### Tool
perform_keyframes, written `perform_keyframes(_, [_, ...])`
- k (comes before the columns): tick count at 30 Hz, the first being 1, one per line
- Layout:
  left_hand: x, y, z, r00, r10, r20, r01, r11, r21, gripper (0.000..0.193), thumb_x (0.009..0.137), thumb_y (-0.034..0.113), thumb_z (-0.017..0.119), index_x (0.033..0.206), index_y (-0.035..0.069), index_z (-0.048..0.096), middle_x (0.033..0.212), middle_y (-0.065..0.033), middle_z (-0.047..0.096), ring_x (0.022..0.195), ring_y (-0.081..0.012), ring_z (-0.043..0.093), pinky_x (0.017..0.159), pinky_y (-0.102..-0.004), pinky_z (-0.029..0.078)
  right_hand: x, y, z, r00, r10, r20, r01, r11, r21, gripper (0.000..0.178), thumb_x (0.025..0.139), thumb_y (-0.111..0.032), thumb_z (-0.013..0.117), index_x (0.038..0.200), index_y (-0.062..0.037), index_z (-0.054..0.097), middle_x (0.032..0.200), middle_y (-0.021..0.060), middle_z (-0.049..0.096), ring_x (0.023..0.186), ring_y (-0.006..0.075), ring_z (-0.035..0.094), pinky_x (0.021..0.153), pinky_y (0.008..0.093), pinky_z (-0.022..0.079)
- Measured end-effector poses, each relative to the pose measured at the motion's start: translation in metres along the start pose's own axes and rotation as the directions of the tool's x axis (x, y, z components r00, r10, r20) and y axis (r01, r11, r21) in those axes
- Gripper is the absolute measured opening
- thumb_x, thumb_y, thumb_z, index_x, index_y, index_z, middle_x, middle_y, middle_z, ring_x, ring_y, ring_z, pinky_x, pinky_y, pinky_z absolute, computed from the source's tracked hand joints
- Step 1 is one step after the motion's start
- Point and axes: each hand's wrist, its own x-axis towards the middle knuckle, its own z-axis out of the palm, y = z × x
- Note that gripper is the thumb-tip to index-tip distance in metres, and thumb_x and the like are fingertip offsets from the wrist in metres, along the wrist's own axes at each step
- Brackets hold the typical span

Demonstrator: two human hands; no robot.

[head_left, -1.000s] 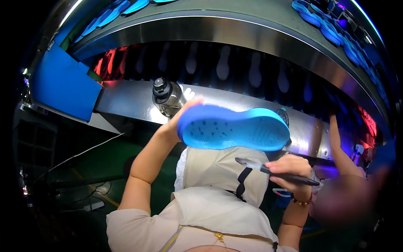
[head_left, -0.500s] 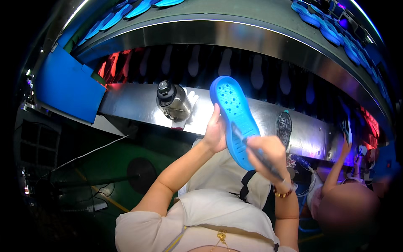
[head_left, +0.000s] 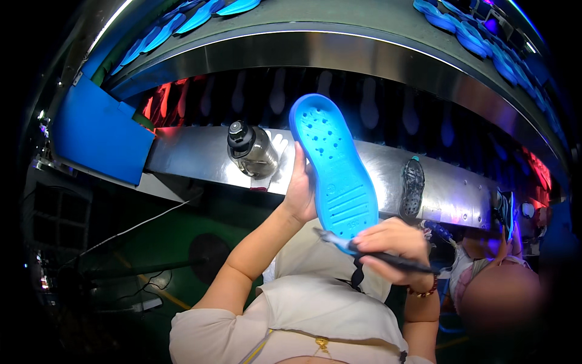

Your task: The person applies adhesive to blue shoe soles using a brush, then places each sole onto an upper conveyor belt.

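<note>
A bright blue shoe sole (head_left: 333,164) is held upright and slightly tilted in front of me, its hollow face with holes and grooves turned up. My left hand (head_left: 301,191) grips its left edge, thumb along the rim and fingers behind, mostly hidden. My right hand (head_left: 394,246) is closed round a slim black-handled brush (head_left: 397,261). The brush's greyish tip lies at the lower end of the sole, by its left rim; whether it touches is hard to tell.
A dark bottle (head_left: 251,148) and a white glove (head_left: 279,145) lie on the metal ledge (head_left: 200,155). Further right sits a black sole (head_left: 413,188). Blue soles (head_left: 473,39) rest on the belt behind. At the right a co-worker's arm (head_left: 502,249) reaches toward the ledge.
The brush has moved down from the sole's middle to its lower end, its handle now lying flatter. The sole has come slightly up and left with my left hand.
</note>
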Motion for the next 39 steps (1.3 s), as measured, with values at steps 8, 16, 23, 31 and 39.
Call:
perform_keyframes(8, [0.004,0.011,0.010,1.000,0.025,-0.015,-0.025,0.998,0.053,0.070,0.083,0.061,0.027,0.124,0.005,0.037,0.116,-0.0121,0.049,0.106,-0.0230,0.050,0.090,-0.0392,0.043,-0.016,0.007,-0.007,0.997,0.039,0.066,-0.047,0.992,0.113,0.026,0.061,0.003,0.069,0.087,0.0002,0.063,0.088,0.0106,0.065,0.093,0.0253,0.058,0.083,0.0337,0.044])
perform_keyframes(16, [-0.001,-0.010,0.029,0.997,0.054,0.061,-0.049,0.996,-0.079,0.055,0.089,0.044,0.034,0.120,-0.002,0.040,0.116,-0.0205,0.049,0.101,-0.0303,0.054,0.092,-0.0458,0.041,-0.021,0.021,0.019,0.794,0.498,-0.348,-0.029,0.603,0.797,0.016,0.074,0.002,0.060,0.089,0.0047,0.057,0.097,0.0211,0.059,0.093,0.0239,0.058,0.086,0.0326,0.043])
perform_keyframes(23, [-0.008,-0.016,0.020,1.000,0.008,0.018,-0.008,1.000,0.001,0.043,0.089,0.031,0.038,0.120,0.001,0.039,0.106,-0.0126,0.055,0.091,-0.0204,0.058,0.080,-0.0327,0.047,-0.018,-0.001,0.021,0.948,0.083,-0.307,-0.068,0.996,0.058,0.019,0.067,0.006,0.062,0.086,0.0041,0.060,0.089,0.0187,0.062,0.085,0.0257,0.062,0.077,0.0318,0.048])
perform_keyframes(31, [0.001,-0.008,0.018,0.988,0.077,0.136,-0.055,0.986,-0.160,0.049,0.088,0.035,0.035,0.117,-0.003,0.046,0.110,-0.0180,0.056,0.098,-0.0285,0.056,0.090,-0.0397,0.041,-0.002,-0.008,0.013,0.976,-0.031,-0.214,0.027,0.999,-0.025,0.021,0.062,0.005,0.066,0.082,0.0028,0.061,0.085,0.0173,0.063,0.080,0.0271,0.063,0.072,0.0312,0.050])
perform_keyframes(39, [0.002,0.003,0.031,1.000,0.017,0.011,-0.017,1.000,-0.014,0.047,0.088,0.034,0.038,0.117,-0.003,0.044,0.107,-0.0164,0.056,0.092,-0.0243,0.058,0.082,-0.0352,0.046,0.007,-0.013,0.011,0.984,-0.039,-0.174,0.040,0.999,0.006,0.020,0.064,0.004,0.065,0.084,0.0018,0.062,0.084,0.0164,0.064,0.079,0.0248,0.063,0.073,0.0310,0.050])
